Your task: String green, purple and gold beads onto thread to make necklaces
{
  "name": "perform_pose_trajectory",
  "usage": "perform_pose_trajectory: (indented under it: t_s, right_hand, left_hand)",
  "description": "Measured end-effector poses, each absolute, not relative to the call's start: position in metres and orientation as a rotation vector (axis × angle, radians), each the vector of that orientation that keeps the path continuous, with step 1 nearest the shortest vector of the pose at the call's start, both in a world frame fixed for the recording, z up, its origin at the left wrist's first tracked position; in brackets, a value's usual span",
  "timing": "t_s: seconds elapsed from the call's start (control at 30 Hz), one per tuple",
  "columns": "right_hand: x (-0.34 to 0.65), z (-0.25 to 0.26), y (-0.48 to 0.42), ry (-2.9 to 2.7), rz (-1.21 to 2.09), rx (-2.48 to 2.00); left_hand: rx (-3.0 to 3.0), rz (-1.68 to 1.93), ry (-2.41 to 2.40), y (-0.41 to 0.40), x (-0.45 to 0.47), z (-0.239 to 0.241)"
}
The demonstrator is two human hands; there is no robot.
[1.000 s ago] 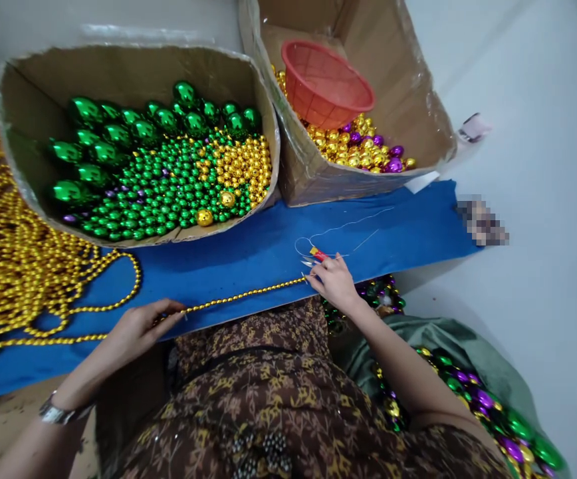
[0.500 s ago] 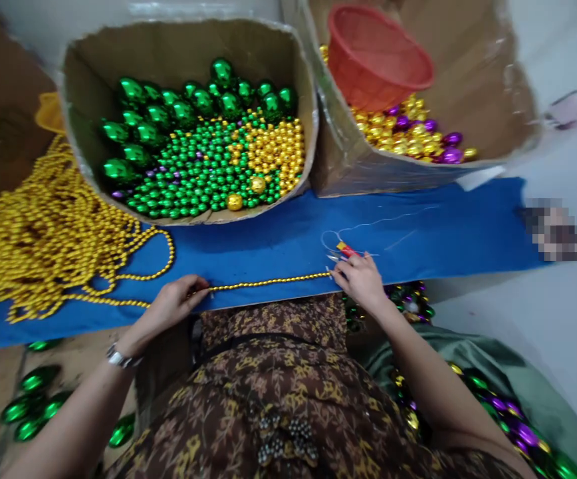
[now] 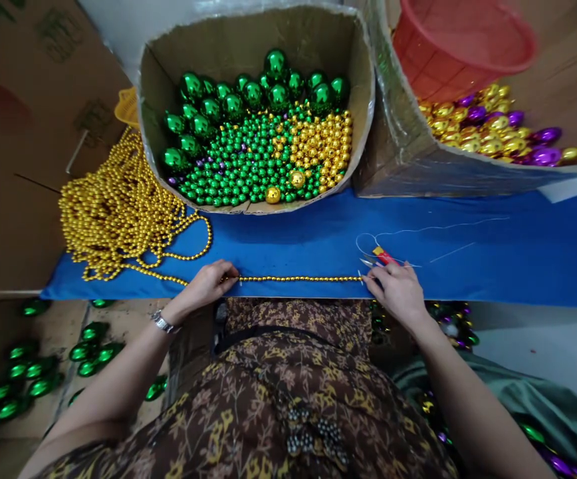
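Observation:
A string of gold beads (image 3: 298,279) runs straight along the front edge of the blue cloth between my two hands. My left hand (image 3: 213,283) pinches it at one end, thumb against fingers. From there the strand continues left to a big heap of gold bead strings (image 3: 119,206). My right hand (image 3: 401,289) is closed at the strand's right end, which meets its fingertips. Just behind those fingers lies a small tool with a red and yellow handle (image 3: 382,255) and a pointed metal tip; my hand partly covers it. Thin white thread (image 3: 443,226) loops out beside it.
A cardboard box (image 3: 253,209) of green balls and gold and green beads stands behind the strand. To its right, another box (image 3: 388,159) holds gold and purple beads and a red basket (image 3: 458,53). Green balls (image 3: 89,349) lie below, left of my lap.
The view has turned left, so everything appears shifted to the right. Both hands keep the bead strand stretched between them, with little visible change in their hold.

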State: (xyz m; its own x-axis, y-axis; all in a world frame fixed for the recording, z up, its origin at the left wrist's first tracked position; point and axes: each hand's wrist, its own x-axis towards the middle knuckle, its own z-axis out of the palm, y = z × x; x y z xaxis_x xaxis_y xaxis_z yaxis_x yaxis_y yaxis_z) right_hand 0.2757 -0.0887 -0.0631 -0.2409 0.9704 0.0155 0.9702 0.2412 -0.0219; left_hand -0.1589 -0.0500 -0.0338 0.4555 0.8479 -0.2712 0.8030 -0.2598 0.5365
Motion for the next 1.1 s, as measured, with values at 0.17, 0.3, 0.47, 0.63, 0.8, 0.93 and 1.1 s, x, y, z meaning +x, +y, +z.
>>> perform_pose_trajectory:
  t_s: [0.17,0.3,0.47,0.63,0.8,0.93,1.1]
  right_hand:
    - [0.274,-0.055,-0.088,-2.454,0.005,-1.904]
    - [0.278,-0.042,-0.067,-2.406,-0.074,-1.901]
    - [0.277,-0.029,-0.021,-2.308,-0.163,-2.056]
    - [0.195,-0.013,-0.013,-2.312,0.108,-1.862]
    - [0.099,-0.014,-0.017,-2.524,0.708,-1.246]
    - [0.133,-0.019,-0.001,-2.623,0.633,-1.515]
    - [0.258,-0.009,0.021,-2.463,0.325,-2.038]
  left_hand:
    - [2.182,0.011,1.4,-0.05,-0.153,-0.03]
    - [2.349,-0.125,1.595,-0.041,-0.137,-0.017]
    - [2.394,-0.136,1.727,-0.016,-0.112,0.003]
    - [1.991,0.266,1.402,0.003,-0.097,0.012]
    - [1.701,0.384,1.241,0.001,-0.092,0.019]
    - [1.717,0.344,1.307,0.001,-0.12,0.019]
    - [1.672,0.463,1.539,0.011,-0.168,0.003]
